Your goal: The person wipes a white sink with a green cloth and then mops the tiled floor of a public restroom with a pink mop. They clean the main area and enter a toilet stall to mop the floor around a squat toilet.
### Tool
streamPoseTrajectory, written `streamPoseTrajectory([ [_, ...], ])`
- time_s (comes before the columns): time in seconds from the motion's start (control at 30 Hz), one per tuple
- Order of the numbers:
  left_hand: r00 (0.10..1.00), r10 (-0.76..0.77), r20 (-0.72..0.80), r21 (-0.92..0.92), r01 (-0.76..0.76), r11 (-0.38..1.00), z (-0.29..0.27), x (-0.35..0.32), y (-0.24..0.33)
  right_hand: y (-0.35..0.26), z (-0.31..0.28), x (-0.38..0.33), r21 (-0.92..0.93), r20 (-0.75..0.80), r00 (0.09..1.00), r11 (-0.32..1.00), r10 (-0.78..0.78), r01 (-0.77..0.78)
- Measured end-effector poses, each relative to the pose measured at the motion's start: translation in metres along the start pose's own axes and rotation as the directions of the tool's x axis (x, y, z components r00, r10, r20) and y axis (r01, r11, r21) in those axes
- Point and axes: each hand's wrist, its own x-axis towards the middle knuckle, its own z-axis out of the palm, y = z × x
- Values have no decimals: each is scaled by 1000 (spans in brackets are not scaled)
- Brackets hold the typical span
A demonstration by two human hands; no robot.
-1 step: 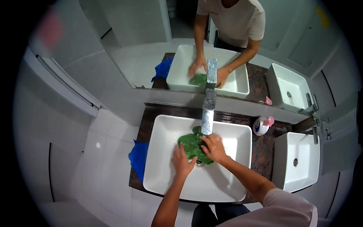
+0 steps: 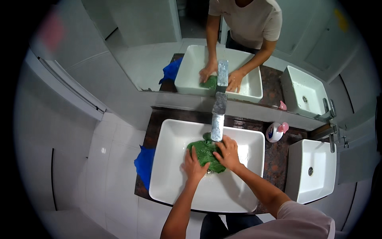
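A wet, crumpled green cloth (image 2: 204,153) lies in the white basin (image 2: 175,181), below the metal faucet (image 2: 217,121). Along its left edge my left hand (image 2: 195,166) rests with the thumb and fingers apart. From the right, my right hand (image 2: 230,154) lies over the cloth's edge, its fingers spread and touching it. Neither hand is wrapped round the cloth. Most of the drain is hidden under the green fabric. Whether water is running from the spout is hard to make out.
A blue cloth (image 2: 145,165) hangs over the left end of the dark stone counter (image 2: 274,167). Right of the basin stands a white pump bottle (image 2: 274,132) with a pink top. Farther right is a second white basin (image 2: 318,171). A mirror (image 2: 151,59) rises behind the faucet.
My right hand has shifted slightly, its fingers now more spread over the right edge of the green cloth. The cloth's folds have changed a little. My left hand is almost in the same place.
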Motion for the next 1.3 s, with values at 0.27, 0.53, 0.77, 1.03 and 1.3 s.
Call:
streamPoseTrajectory([
  [0.27,986,-91,-143,-480,12,877,42,44,47,29,-17,21,484,844,529,-552,91,-678],
  [0.53,967,156,201,-119,-134,984,29,88,50,33,22,15,699,709,649,-155,276,-698],
  [0.77,981,106,-164,-236,-144,961,60,62,16,51,4,-7,602,268,794,549,545,-580],
  [1.03,901,369,229,-190,-330,925,4,24,101,68,59,-2,334,680,683,716,267,-613],
  [1.3,935,-7,353,-286,114,951,40,114,-9,4,-49,27,407,611,632,496,476,-767],
])
